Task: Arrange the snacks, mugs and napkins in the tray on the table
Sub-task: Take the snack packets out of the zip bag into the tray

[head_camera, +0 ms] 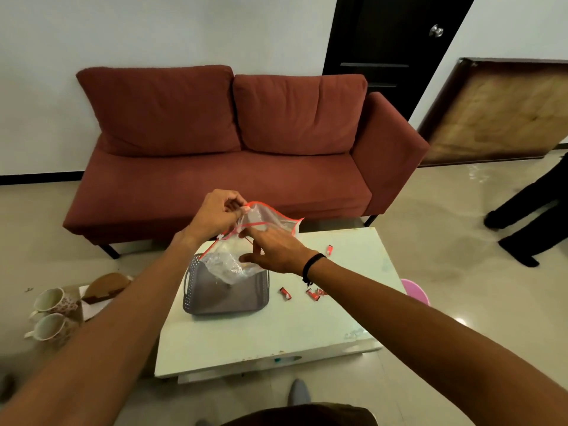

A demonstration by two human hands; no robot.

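Note:
A clear zip bag with a red edge (261,218) hangs over the grey perforated tray (226,299) on the white table (276,336). My left hand (216,215) pinches the bag's top edge. My right hand (275,249) grips the bag's mouth from the right side. Small red snack packets lie on the table: one (285,293) right of the tray, a pair (316,294) further right, and one (329,249) near the far edge. Two floral mugs (50,299) (50,329) and a wooden napkin holder (106,285) sit on a low surface at the left.
A red sofa (221,167) stands behind the table. A pink stool (415,292) peeks out at the table's right. Another person's dark-clad legs (528,222) stand at the far right. A dark door (390,41) and a framed board (504,109) are behind.

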